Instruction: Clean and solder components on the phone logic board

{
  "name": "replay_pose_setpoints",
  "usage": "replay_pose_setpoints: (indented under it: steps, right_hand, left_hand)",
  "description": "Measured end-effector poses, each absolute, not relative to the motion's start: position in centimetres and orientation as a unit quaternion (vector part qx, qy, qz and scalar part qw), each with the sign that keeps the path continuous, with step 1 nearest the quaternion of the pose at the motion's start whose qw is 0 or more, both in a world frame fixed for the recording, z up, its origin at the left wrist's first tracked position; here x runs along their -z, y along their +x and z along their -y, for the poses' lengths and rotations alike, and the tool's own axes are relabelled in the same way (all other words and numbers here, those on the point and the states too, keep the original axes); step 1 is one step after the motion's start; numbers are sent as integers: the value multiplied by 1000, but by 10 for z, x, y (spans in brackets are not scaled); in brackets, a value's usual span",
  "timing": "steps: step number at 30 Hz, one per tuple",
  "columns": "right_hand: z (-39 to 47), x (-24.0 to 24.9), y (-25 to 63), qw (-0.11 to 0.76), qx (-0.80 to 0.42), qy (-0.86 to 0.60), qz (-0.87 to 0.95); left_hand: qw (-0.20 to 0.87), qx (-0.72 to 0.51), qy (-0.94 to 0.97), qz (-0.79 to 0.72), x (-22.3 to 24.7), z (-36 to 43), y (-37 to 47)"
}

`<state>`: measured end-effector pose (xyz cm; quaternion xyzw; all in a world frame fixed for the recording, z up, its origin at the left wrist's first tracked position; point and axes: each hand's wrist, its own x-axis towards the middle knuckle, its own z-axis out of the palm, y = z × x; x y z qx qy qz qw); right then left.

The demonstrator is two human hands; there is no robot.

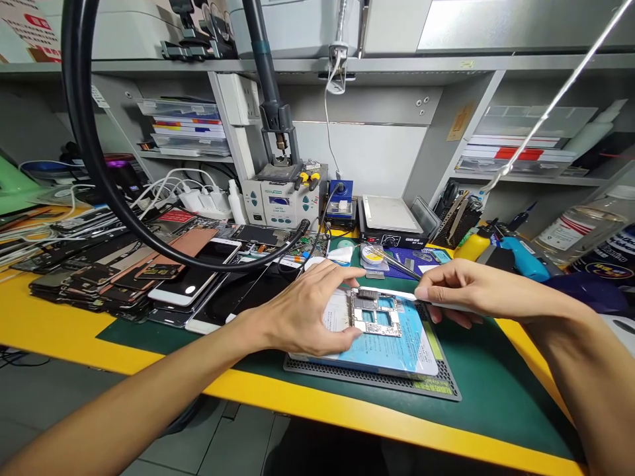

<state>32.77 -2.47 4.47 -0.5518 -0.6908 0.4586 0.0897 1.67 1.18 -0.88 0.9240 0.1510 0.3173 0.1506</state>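
Note:
A small circuit board [391,328] with rectangular cutouts lies on a blue and white booklet [397,354]. My left hand [310,307] is at the board's left side, thumb and forefinger spread to its lower and upper left corners; the fingers look wrapped around that edge. My right hand [454,291] pinches a thin white-handled brush [401,294]. The brush's dark bristles [368,294] touch the board's upper edge. Under the booklet is a grey perforated mat [357,378].
Stacked phones and phone parts [124,264] fill the left. A soldering station [282,198] with a black hose [99,165] stands behind. Right of it are a heating plate [389,221], tweezers [397,263], a yellow bottle [471,246] and a clear bottle [570,231].

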Motion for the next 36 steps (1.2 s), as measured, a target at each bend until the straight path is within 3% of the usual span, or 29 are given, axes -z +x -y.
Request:
replay_pose_setpoints:
  steps: [36]
  right_hand:
    - [23,-42,327,87,-444,-561,693]
  left_hand:
    - [174,-309,921,-161,7,-11,16]
